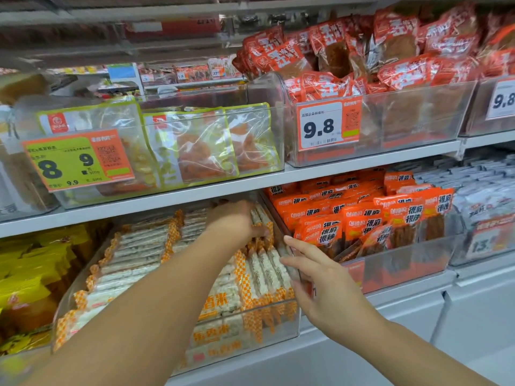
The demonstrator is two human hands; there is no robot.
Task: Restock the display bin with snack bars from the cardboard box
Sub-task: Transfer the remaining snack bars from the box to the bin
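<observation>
We've got the left hand deep in the display bin at centre frame, gripping snack bars that lie front-to-back; the right hand hovers with fingers spread at the bin's right wall. Box unseen.

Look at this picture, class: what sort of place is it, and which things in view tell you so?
Most likely a shop's snack aisle. White shelves carry clear display bins packed with wrapped snacks, and printed price tags hang on the bin fronts. A person's left hand reaches among snack bars.
</observation>
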